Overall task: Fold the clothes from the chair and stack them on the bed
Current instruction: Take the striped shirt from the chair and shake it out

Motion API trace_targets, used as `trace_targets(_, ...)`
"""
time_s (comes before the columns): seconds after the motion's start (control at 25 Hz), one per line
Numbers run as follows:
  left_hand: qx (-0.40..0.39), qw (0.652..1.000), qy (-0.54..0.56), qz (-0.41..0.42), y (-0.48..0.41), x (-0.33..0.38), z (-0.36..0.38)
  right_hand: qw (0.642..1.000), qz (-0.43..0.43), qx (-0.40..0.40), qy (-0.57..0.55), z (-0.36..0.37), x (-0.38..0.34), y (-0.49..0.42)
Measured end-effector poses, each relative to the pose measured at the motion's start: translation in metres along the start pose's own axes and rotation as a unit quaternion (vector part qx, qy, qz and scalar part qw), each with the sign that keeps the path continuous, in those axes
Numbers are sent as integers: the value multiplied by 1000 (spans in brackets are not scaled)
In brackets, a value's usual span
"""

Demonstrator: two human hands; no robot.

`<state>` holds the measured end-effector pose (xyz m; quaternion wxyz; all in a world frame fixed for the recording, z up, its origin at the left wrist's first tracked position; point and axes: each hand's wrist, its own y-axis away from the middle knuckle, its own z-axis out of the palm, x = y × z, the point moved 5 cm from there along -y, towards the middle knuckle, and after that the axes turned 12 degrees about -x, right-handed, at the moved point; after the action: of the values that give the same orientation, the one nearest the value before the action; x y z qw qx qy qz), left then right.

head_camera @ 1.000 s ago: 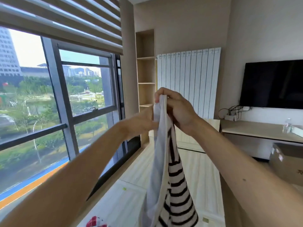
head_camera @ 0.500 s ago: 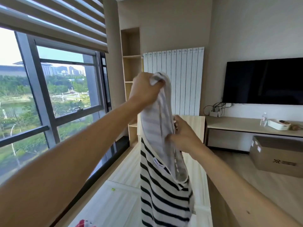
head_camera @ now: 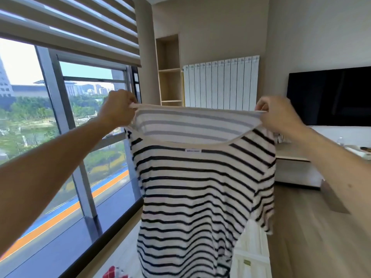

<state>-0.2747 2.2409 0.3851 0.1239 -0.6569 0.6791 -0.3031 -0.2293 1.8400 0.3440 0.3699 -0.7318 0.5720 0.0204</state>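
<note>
A white shirt with black stripes (head_camera: 198,189) hangs spread out in the air in front of me, neckline up, a small label showing below the collar. My left hand (head_camera: 118,109) pinches its left shoulder and my right hand (head_camera: 279,115) pinches its right shoulder, both at about head height. The shirt's lower part drops out of the bottom of the view. A bit of red checked cloth (head_camera: 112,273) shows at the bottom edge. The chair is out of sight, and a white surface (head_camera: 253,255) shows below the shirt.
A large window (head_camera: 60,149) with a half-raised blind fills the left. Ahead stand a wooden shelf niche (head_camera: 169,71) and a white radiator (head_camera: 220,83). A dark TV (head_camera: 329,95) hangs on the right wall above a low bench (head_camera: 295,169). Wood floor lies at the right.
The shirt was bunched between my two hands close together; my hands have moved apart to the shoulders, and the shirt now hangs spread flat. My view has turned slightly.
</note>
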Motion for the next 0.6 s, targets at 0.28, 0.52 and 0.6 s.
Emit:
trace_targets(0.28,-77,945,242,-205,8,-53,16,996,44,-4,-81,-6,-6,-6)
trace_targets(0.52,-119,932,310,-145,18,-47,52,950,84,-92,-287,27,6,9)
trace_targets(0.6,-136,947,287,-45,23,-45,56,932,46,-154,-323,31,8,23)
